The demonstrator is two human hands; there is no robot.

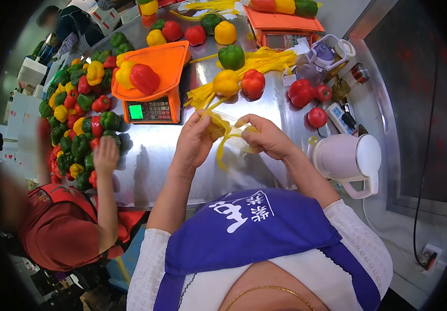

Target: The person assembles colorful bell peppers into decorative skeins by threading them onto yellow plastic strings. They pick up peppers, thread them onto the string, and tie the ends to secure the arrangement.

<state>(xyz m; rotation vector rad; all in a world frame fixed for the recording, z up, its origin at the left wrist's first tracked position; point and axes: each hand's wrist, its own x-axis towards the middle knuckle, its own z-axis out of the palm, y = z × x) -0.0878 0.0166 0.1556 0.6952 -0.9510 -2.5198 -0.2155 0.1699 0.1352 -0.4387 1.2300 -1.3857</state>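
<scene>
A yellow mesh bag [227,136] is stretched between my two hands, above the near part of the metal table. My left hand [195,137] pinches one side of it with closed fingers. On the other side, my right hand [269,137] grips the mesh between thumb and fingers. Just beyond my hands lie a yellow bell pepper [226,83], a red one [253,84] and a green one [231,57]. Under and behind these peppers spreads a bundle of yellow mesh bags [270,60].
An orange scale [153,108] holding peppers stands left of my hands. Farther left, a co-worker's hand [106,154] is at a large pepper pile [81,145]. Another orange scale [280,23] is at the back. To the right are a white kettle [344,155], a power strip [340,118] and tomatoes [317,117].
</scene>
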